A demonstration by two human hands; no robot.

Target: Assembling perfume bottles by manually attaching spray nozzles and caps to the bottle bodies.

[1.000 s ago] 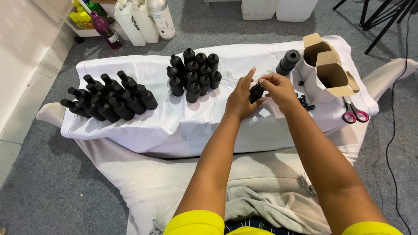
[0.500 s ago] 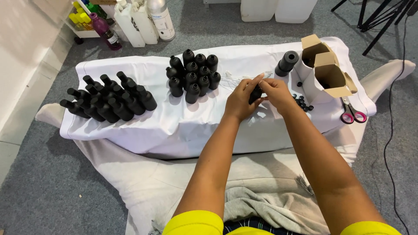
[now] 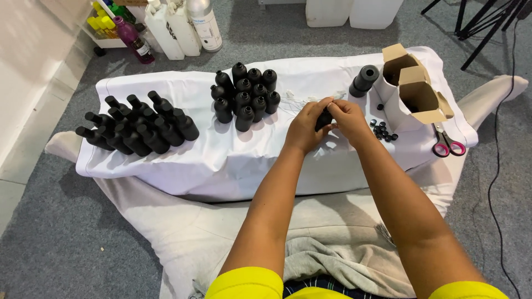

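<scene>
Between the fingertips of both hands sits a small black bottle (image 3: 323, 119), held just above the white cloth (image 3: 221, 160) near the middle of the low table. The left hand (image 3: 305, 130) curls around the bottle from the left, its fingers bent and closed on the body so that most of the bottle is hidden. The right hand (image 3: 348, 119) meets it from the other side, fingers pinched against the bottle's upper end; whether it grips a cap there is too small to tell. Only a dark sliver of the bottle shows in the gap between the two hands.

Just right of the right hand, a scatter of small black caps (image 3: 382, 130) lies on the cloth. Beyond them stand two open cardboard boxes (image 3: 418, 97), and a stack of black cups or lids (image 3: 364, 80) lies tilted beside the nearer box. Scissors with pink handles (image 3: 446, 144) rest at the table's right edge.

Left of the hands, well apart from them, a cluster of upright black bottles (image 3: 246, 94) stands in tight rows. Farther left, another group of black bottles (image 3: 136, 130) lies on its side, necks pointing up-left.

At the far edge, on the grey floor, stand white jugs (image 3: 174, 27) and a purple bottle (image 3: 136, 41). Both forearms reach forward from yellow sleeves (image 3: 246, 283).
</scene>
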